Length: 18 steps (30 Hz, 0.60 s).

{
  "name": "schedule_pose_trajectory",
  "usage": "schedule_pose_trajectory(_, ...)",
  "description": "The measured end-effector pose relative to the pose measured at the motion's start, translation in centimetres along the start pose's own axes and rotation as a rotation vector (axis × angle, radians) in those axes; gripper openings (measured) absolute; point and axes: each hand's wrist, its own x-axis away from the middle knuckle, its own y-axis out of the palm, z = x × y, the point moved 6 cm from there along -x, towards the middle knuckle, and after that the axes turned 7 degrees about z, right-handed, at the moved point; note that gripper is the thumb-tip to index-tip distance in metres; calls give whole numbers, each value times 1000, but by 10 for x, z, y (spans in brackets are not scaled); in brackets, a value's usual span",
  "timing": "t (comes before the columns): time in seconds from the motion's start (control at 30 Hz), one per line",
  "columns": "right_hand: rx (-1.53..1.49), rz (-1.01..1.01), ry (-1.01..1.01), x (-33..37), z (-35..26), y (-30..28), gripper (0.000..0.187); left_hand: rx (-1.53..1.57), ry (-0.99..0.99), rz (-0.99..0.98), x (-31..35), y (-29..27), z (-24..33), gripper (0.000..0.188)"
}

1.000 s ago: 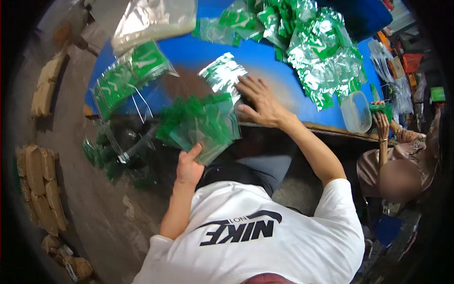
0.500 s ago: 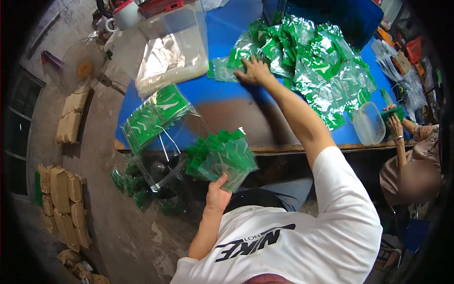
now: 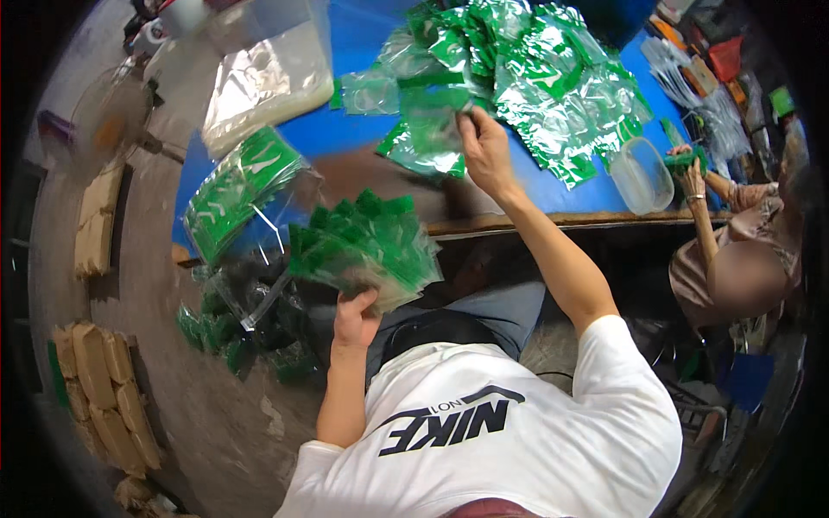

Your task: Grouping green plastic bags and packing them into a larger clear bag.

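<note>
Drawn back since earlier: right hand [image 3: 489, 154], pinching green packet [image 3: 429, 123]. Left hand [image 3: 356, 319]: clasping fanned packets [image 3: 367, 240]. At two o'clock: clear tub [image 3: 642, 186]; ten: packet bundle [image 3: 242, 190].

Glare whitens the heaped green packets [image 3: 553, 82] and clear plastic stack [image 3: 268, 82]; the floor [image 3: 211, 406] is dim. The fan [image 3: 110, 116] looks blurred, and the fisheye rim fades to black.

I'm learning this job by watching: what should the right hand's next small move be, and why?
Probably bring the green-and-clear packet over to the fan of packets. The right hand seems to pinch that packet near the pile, while the left hand grips similar ones, spread out.
</note>
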Motion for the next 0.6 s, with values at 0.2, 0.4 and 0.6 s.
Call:
schedule_pose_trajectory(0.2, 78, -804, 211, 106, 22, 52, 35, 109, -61, 11, -7, 13, -18, 48)
schedule_pose_trajectory(0.4, 565, -501, -501, 76, 5, 21, 37, 164, -38, 44, -4, 3, -19, 54)
schedule_pose_trajectory(0.6, 321, -733, -201, 93, -13, 22, 46, 186, -7, 61, -8, 17, -19, 44)
